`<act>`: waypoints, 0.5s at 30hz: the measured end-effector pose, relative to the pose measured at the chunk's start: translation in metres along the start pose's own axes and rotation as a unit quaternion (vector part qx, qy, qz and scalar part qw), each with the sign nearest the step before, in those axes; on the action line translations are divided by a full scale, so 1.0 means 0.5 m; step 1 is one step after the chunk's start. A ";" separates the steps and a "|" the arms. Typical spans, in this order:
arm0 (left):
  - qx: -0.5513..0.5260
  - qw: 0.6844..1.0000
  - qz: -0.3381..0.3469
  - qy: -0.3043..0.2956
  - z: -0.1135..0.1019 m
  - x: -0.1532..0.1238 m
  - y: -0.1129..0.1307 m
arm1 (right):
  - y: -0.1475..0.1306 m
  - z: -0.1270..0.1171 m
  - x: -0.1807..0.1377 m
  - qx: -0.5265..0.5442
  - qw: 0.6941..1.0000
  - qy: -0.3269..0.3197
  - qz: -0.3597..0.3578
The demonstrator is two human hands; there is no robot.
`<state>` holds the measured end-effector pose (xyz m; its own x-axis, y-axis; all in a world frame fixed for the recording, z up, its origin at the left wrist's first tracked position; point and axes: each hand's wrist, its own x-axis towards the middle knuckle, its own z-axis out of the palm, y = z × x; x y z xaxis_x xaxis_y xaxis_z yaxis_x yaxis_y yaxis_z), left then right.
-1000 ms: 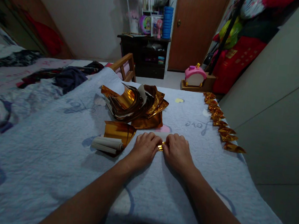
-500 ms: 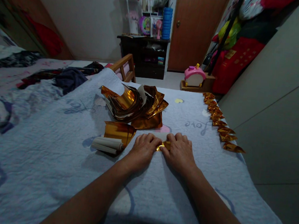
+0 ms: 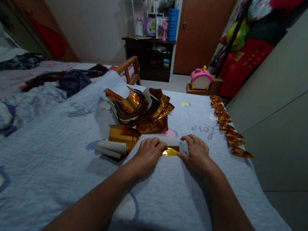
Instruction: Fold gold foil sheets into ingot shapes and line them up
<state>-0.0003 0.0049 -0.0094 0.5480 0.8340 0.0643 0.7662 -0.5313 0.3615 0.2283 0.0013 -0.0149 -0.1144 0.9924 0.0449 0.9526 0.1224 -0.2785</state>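
A gold foil paper sheet [image 3: 170,152], with its pale back partly showing, lies on the blue cover before me. My left hand [image 3: 150,152] presses down on its left end, fingers bent and close together, covering that part. At the right end is my right hand [image 3: 196,150], its thumb and fingers spread apart around the edge. Left of my hands rest a rolled bundle of sheets [image 3: 112,148], pale side outward, and a flat gold piece [image 3: 124,133]. Behind them fans a thick curled stack of gold foil sheets [image 3: 133,108].
Several folded gold foil pieces [image 3: 234,141] form a row along the cover's right edge. Dark clothes [image 3: 74,82] lie to the left. Beyond the far edge stand a wooden chair [image 3: 131,70], a pink toy [image 3: 201,78] and a dark cabinet [image 3: 155,63].
My right hand has moved to the right and its fingers have spread, uncovering more of the gold foil sheet. The left hand stays in nearly the same place.
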 end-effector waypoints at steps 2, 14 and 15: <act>-0.001 1.000 -0.003 0.000 0.000 0.000 0.000 | 0.006 -0.007 0.001 0.013 1.000 -0.005 -0.002; -0.010 1.000 0.009 -0.002 -0.007 0.001 -0.001 | -0.053 -0.020 0.003 0.160 0.971 0.065 -0.165; -0.011 1.000 0.012 -0.001 -0.007 0.000 -0.003 | -0.059 -0.014 0.002 0.153 0.971 0.055 -0.173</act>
<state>-0.0022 0.0063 -0.0067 0.5674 0.8203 0.0715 0.7451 -0.5485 0.3794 0.2023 -0.0012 0.0001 -0.3667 0.8859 0.2842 0.7315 0.4633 -0.5002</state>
